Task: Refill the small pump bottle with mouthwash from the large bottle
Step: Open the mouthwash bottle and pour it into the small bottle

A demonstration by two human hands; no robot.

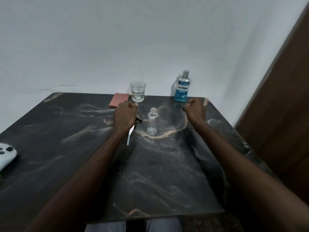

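I see a dark table (pixel 66 131) with the big mouthwash bottle (pixel 182 87) far back. The right hand (pixel 194 108) near it is curled and holds nothing. The left hand (pixel 124 114) is curled too, but I cannot tell if it holds anything. The small bottle (pixel 151 124) stands between them, and the pump (pixel 130 136) is by the left hand.

A black marble-patterned table (pixel 66 131), veined in white and peach, carries a large bottle (pixel 182 87) with blue mouthwash low in its clear body, a blue-and-white label and a grey cap. The small pump bottle (pixel 151 123) and a glass (pixel 137 92) are clear and colourless. The pump (pixel 130 135) shows a black head and white tube. Nearby are a pink pad (pixel 119 99), a white controller (pixel 6 156) with black buttons, a white wall (pixel 117 39) and a brown door (pixel 284 97).
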